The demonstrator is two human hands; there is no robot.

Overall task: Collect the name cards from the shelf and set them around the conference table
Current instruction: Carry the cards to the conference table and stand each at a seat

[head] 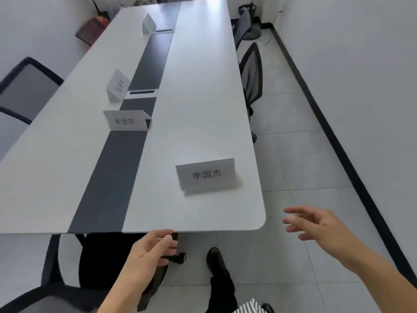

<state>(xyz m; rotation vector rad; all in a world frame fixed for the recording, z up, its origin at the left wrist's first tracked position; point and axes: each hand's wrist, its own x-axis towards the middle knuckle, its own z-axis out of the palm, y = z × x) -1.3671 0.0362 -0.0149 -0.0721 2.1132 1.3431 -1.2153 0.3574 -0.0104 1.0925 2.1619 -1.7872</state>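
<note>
A long white conference table [203, 98] with a dark centre strip runs away from me. Several folded white name cards stand on it: one near the front right corner [207, 176], one on the centre strip [127, 120], one further back on the left half [117, 85], and one far away [149, 24]. My left hand [149, 251] hovers just below the table's front edge, fingers apart and empty. My right hand [316, 224] is off the table's right corner over the floor, open and empty.
Mesh office chairs [251, 73] line the right side of the table, and another chair [24, 86] stands at the left. A chair base sits under the front edge. My shoe [216, 260] is on the grey tiled floor. A black baseboard runs along the right wall.
</note>
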